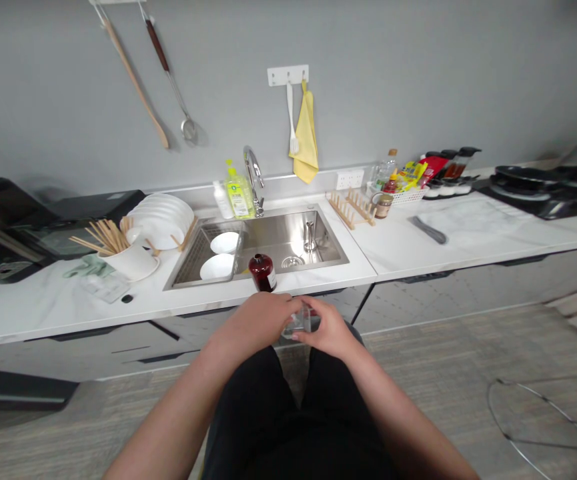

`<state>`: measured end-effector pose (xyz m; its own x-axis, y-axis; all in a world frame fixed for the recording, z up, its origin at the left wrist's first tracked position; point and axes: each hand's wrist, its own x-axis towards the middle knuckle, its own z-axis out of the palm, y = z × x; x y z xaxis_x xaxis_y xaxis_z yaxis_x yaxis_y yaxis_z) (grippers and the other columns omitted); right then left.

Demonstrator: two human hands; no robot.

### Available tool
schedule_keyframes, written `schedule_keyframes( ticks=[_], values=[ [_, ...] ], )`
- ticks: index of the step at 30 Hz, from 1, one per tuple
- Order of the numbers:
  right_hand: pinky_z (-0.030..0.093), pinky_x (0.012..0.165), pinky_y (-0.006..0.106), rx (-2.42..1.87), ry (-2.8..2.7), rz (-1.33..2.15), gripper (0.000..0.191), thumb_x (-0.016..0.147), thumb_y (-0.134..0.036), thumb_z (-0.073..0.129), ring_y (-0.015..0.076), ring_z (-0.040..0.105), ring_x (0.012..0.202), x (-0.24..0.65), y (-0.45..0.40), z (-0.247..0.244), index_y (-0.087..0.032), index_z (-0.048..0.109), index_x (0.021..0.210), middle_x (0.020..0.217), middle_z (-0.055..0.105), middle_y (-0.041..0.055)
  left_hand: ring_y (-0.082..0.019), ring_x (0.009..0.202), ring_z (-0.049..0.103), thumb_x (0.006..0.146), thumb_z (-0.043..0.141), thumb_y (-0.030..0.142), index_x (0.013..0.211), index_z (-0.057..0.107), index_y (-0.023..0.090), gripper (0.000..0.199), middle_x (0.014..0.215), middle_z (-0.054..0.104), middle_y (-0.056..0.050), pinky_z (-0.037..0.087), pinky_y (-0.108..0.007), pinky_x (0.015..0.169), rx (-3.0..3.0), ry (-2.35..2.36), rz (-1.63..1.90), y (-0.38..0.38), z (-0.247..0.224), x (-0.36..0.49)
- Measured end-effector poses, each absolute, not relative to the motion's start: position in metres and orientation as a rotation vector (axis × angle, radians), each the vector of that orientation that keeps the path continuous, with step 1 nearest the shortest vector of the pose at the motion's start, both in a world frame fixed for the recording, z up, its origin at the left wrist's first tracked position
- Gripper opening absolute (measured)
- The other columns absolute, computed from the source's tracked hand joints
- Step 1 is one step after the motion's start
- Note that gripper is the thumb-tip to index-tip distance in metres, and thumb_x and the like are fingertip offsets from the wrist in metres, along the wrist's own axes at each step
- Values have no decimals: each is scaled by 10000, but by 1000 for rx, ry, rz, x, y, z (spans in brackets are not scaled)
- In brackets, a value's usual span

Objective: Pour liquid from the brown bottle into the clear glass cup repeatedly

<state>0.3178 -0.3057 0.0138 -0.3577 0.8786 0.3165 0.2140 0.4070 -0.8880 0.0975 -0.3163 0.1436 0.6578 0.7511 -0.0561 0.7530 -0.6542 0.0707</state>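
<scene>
My left hand point(267, 319) and my right hand point(327, 328) are closed around a small clear container point(298, 323), low in front of the counter and above my lap. Fingers cover part of it, so its exact kind does not show. Just beyond my left hand, a dark red-brown bottle point(262, 272) with a white label stands upright on the counter's front edge. Its neck is bare, with no cap or pump on it. Behind the bottle lies the steel sink point(335, 257), where two white bowls point(217, 267) sit in a rack on the left side.
Left of the sink are a white chopstick holder point(129, 261), racked white plates point(165, 217), a green cloth point(85, 267) and a small black round piece point(127, 299). Soap bottles point(238, 195) flank the faucet point(253, 177). A wooden rack point(352, 208) and condiment basket point(408, 195) stand right.
</scene>
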Motion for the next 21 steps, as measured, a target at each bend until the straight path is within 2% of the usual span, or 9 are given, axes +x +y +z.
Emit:
schedule_keyframes(
  ticks=[6, 11, 15, 19, 21],
  values=[
    [674, 1036, 491, -800, -1849, 1168, 838, 740, -487, 1051, 345, 814, 1210, 334, -296, 9, -256, 725, 1476, 1412, 809, 124, -259, 1015, 784, 1066, 614, 127, 1416, 726, 278, 397, 1261, 823, -75, 549, -358, 896, 2826, 1067, -112, -315, 149, 105],
    [640, 1121, 511, -795, -1830, 1148, 787, 789, -508, 1022, 338, 791, 1273, 348, -287, 12, -270, 712, 1472, 1430, 798, 106, -296, 1107, 771, 1130, 616, 368, 1496, 695, 282, 384, 1253, 805, -110, 577, -416, 987, 2831, 1154, 77, -310, 149, 103],
    [594, 1185, 535, -898, -1715, 991, 757, 798, -523, 1006, 353, 761, 1333, 371, -268, 9, -272, 695, 1441, 1430, 789, 118, -314, 1241, 748, 1122, 619, 524, 1470, 704, 269, 440, 1390, 776, -143, 581, -475, 1099, 2704, 1337, 658, -305, 145, 71],
    [607, 1135, 523, -1051, -1604, 850, 748, 783, -554, 984, 339, 780, 1236, 419, -232, 14, -266, 667, 1397, 1342, 800, 106, -252, 972, 763, 1116, 575, 508, 1208, 774, 232, 353, 1090, 821, -99, 621, -417, 960, 2293, 1572, 1363, -281, 117, 17],
    [603, 1117, 525, -1153, -1610, 727, 761, 732, -577, 996, 335, 778, 1173, 446, -207, 21, -256, 681, 1346, 1280, 802, 98, -244, 926, 747, 1089, 588, 516, 1161, 773, 203, 371, 1001, 806, -79, 616, -398, 932, 2103, 1712, 1570, -260, 94, -8]
  ],
)
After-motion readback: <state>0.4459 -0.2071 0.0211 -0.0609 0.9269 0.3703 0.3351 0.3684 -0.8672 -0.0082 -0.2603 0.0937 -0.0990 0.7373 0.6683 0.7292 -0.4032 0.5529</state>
